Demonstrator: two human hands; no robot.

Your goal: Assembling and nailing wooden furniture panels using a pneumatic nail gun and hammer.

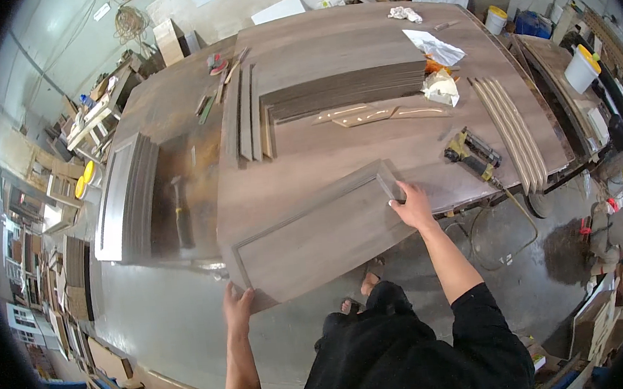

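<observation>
A flat grey-brown cabinet door with a raised frame (pixel 322 230) is held between my two hands at the table's near edge. It slants, its right end farther from me than its left. My left hand (pixel 237 305) grips the lower left corner, thumb near the face. At the right end, my right hand (pixel 412 206) is closed on the edge, with its thumb on the frame. Right of the door lies a yellow-and-black nail gun (pixel 472 154), its hose hanging over the table edge. Beyond the door are several thin light-edged strips (pixel 379 117).
Long brown strips (pixel 347 88) are stacked mid-table, with wavy mouldings (pixel 511 132) at the right. A stack of panels (pixel 123 200) and a hammer (pixel 180 213) lie on the left. White paper (pixel 435 46) and a red sander-like tool (pixel 217 63) sit farther back. White buckets stand around.
</observation>
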